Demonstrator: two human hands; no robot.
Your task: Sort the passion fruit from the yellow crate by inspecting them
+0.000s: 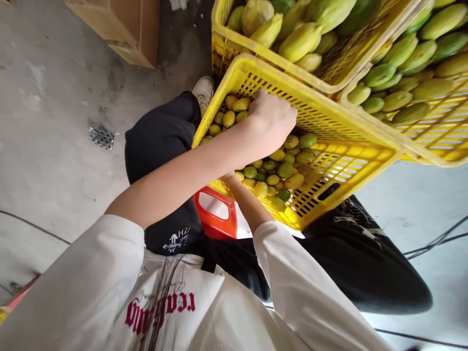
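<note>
Reaching into the yellow crate (325, 117), the left hand (272, 117) curls its fingers; the right hand (229, 178) is mostly hidden. I cannot tell either grip. Handling seems unfinished: small fruits (285, 170) lie loose inside.

a red-lettered white shirt (215, 317) tops black trousers (358, 263).

Small oval fruits (285, 169), yellow through deep green, lying loose at mixed angles inside the yellow crate (331, 122), heaped from its left end to its middle.
</note>
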